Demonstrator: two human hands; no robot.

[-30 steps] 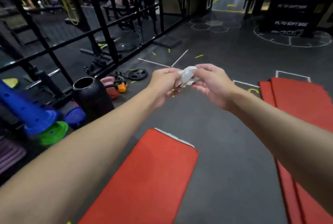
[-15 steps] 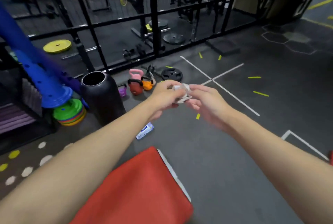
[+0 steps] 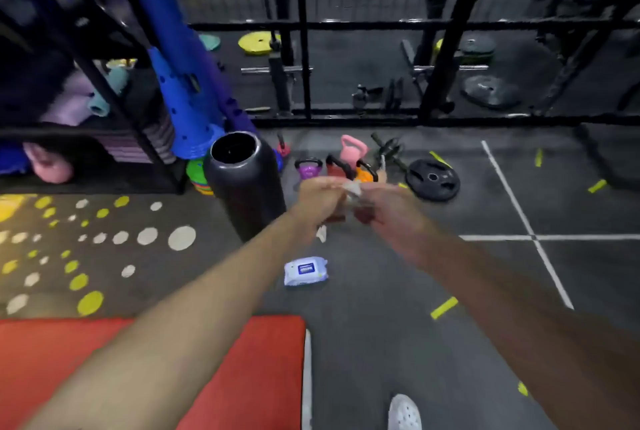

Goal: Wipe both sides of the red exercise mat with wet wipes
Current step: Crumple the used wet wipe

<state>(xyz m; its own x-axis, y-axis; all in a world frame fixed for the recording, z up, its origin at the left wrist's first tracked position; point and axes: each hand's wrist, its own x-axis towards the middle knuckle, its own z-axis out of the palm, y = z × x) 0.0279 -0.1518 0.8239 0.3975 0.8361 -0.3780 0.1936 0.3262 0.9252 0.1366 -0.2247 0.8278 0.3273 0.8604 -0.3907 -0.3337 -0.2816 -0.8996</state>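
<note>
Gym floor, head view: a dark grey rubber floor (image 3: pixel 381 343) marked with white lines, yellow tape strips and yellow and white dots fills the scene in front of you. A black steel rack (image 3: pixel 301 48) crosses its far side.

The red foam exercise mat (image 3: pixel 270 370) lies flat at the lower left, partly under your left forearm, with a pale strip along its right edge. Nothing rests on the part of it that shows.

A tall stack of blue plastic cones (image 3: pixel 187 93) leans by the rack. In front of it an open-topped black cylindrical bin (image 3: pixel 242 187) stands upright. To the right a black round weight plate (image 3: pixel 433 179) lies flat, with a cluster of small coloured kettlebells (image 3: pixel 352 152) between bin and plate.

A white soft pack of wet wipes with a blue label (image 3: pixel 305 270) lies on the floor beyond the mat's far right corner, apart from it and near the bin's base.

Your arms reach forward above the pack. Your left hand (image 3: pixel 320 199) and right hand (image 3: pixel 388 208) meet in the air, fingers curled, and both grasp a crumpled white wet wipe (image 3: pixel 353 189) between them. Motion blur hides the exact finger placement.

A white perforated shoe (image 3: pixel 403 412) shows at the bottom edge, on the floor right of the mat.
</note>
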